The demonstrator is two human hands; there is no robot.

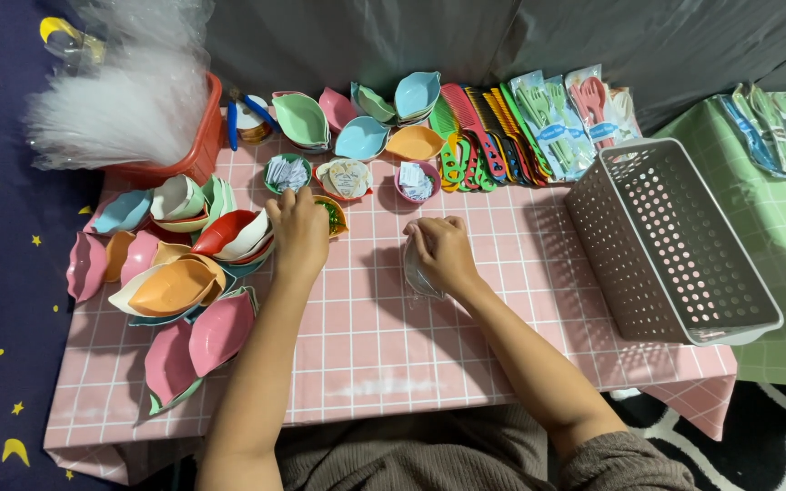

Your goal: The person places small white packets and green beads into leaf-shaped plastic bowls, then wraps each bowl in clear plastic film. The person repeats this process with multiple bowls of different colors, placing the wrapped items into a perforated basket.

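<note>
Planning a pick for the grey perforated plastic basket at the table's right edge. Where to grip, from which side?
Probably best: the rim of the grey perforated plastic basket on its long near-side wall, coming from above. It lies open side up, tilted diagonally on the pink checked tablecloth, with nothing visible inside, and its rolled rim overhangs the walls. The right hand is nearest.

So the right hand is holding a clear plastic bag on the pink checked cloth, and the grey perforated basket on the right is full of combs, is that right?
Not quite. In the head view the grey perforated basket is empty; the combs lie in a row on the pink checked cloth behind it. The right hand does hold a clear plastic bag on that cloth.
</note>
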